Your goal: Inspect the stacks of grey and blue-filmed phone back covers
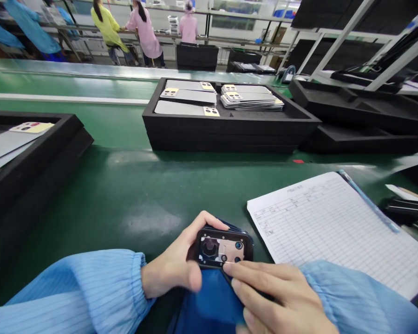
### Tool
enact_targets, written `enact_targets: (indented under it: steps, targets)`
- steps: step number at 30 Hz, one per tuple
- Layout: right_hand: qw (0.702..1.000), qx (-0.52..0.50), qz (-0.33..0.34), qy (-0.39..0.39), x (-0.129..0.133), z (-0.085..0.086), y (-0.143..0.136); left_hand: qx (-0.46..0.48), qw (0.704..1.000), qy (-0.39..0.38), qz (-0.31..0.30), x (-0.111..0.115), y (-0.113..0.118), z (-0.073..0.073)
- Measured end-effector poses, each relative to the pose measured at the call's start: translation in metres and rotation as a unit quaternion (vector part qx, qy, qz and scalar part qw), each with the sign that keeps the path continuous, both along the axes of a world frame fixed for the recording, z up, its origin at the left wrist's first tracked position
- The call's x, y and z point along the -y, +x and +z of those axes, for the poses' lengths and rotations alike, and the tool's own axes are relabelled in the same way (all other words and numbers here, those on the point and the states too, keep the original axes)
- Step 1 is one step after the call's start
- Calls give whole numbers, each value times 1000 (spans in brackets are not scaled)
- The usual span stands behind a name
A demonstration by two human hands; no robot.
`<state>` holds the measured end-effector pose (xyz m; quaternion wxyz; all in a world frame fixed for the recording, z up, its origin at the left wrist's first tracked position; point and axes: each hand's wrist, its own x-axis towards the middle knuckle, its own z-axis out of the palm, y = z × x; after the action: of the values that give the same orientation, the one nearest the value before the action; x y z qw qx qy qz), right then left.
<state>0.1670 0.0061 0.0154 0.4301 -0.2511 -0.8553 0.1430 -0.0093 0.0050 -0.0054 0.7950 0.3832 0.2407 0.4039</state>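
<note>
A small dark device (224,248) with a black rim, a pinkish inner plate and round lens-like parts is held low in the middle of the view. My left hand (179,257) wraps round its left end, index finger along the top edge and thumb in front. My right hand (278,294) reaches in from the right, fingertips touching the device's lower edge. Whether those fingers pinch anything small cannot be made out. Below the device lies a blue surface (209,301), partly hidden by my hands.
A black tray (230,134) of grey plates stands ahead on the green table (132,185). Another black tray (38,157) is at the left. A written form (334,222) lies right, with more black trays (362,106) behind. People sit at far benches.
</note>
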Motion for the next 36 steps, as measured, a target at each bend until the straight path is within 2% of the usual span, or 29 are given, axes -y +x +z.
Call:
enact_targets:
  steps: [3, 7, 9, 12, 14, 16, 18, 20, 22, 30, 36]
  targets:
    - [999, 2, -47, -14, 8, -3, -1, -20, 1000, -2, 24, 0, 1, 1]
    - [999, 1, -37, -12, 5, -11, 1, -84, 996, 15, 28, 1, 3, 1]
    - [1000, -8, 14, 21, -2, -12, 2, -92, 995, 12, 24, 2, 3, 2]
    - [983, -78, 116, 122, -16, -12, 3, -105, 994, 14, 22, 2, 3, 3]
    - [972, -132, 147, 130, -23, -9, 5, -131, 991, 20, 26, 1, 3, 4]
    - [971, -177, 148, 58, -28, -6, 9, -160, 986, 23, 34, 1, 3, 5]
    - [968, -205, 128, -62, -32, -2, 15, -178, 983, 22, 32, 1, 3, 7]
    - [958, -207, 113, -162, -38, 1, 20, -185, 982, 16, 24, 1, 3, 8]
    - [951, -194, 106, -216, -45, 3, 24, -192, 981, 13, 20, 1, 4, 8]
    - [939, -128, 121, -295, -50, 10, 23, -215, 976, 32, 29, 0, 5, 9]
    - [943, -114, 124, -288, -52, 10, 22, -243, 968, 44, 39, 0, 4, 9]
